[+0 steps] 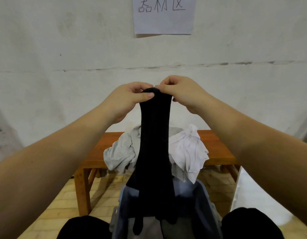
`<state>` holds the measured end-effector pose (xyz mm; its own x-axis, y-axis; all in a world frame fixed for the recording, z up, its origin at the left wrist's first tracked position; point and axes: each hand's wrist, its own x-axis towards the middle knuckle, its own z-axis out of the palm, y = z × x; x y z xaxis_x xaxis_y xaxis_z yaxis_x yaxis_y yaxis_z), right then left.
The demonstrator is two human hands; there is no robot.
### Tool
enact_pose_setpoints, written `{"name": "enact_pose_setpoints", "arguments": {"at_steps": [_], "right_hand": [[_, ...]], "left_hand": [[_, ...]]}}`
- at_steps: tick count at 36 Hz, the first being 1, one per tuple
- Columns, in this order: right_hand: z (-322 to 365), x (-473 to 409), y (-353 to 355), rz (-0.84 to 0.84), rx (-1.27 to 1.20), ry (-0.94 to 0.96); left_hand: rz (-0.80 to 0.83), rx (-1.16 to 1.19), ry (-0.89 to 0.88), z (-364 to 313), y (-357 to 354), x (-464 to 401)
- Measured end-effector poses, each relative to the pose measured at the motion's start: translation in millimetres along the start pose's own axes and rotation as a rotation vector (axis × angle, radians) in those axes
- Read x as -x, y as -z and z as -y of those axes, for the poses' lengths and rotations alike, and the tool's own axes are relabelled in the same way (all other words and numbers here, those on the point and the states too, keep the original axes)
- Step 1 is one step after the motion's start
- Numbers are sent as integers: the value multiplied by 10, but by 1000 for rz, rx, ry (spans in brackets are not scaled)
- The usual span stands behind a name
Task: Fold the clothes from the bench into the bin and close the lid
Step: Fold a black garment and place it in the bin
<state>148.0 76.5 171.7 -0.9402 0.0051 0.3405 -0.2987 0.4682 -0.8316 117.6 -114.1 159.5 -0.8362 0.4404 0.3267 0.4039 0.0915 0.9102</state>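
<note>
At lower centre the bin (203, 200) is seen open. The black garment (154, 144) hangs vertically above it, long axis upright, its top edge pinched side by side by left hand (130, 99) and right hand (182, 92). Behind it, grey clothes (120, 152) are heaped on the bench (216, 145).

Just one head-worn wide-angle view, looking forward and down from close up over the bin (208, 202) toward the bench (216, 149) and wall (63, 49).
</note>
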Motion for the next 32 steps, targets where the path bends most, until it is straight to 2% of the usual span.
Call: {"name": "enact_pose_setpoints", "arguments": {"at_steps": [5,10,12,14,16,21,24,27,32], "right_hand": [[-85,20,-114,26,-69,3],[-489,111,-268,-5,-320,-72],[-791,213,-409,98,-135,-90],[-1023,364,-568,332,105,-87],[-1195,479,-698,504,212,-120],[-1416,558,-855,718,440,-144],[-1542,536,-863,768,560,-168],[-1726,526,-794,740,633,-179],[-1953,602,-534,684,503,-264]], "left_hand": [[41,-74,17,46,-41,23],[4,-26,11,102,10,11],[-2,19,5,113,40,3],[-6,63,-2,105,65,-4],[-14,89,-6,89,91,2],[-10,97,-7,84,149,52],[-20,87,-4,90,210,70],[-43,87,-3,98,300,86],[-117,124,3,138,455,98]]}}
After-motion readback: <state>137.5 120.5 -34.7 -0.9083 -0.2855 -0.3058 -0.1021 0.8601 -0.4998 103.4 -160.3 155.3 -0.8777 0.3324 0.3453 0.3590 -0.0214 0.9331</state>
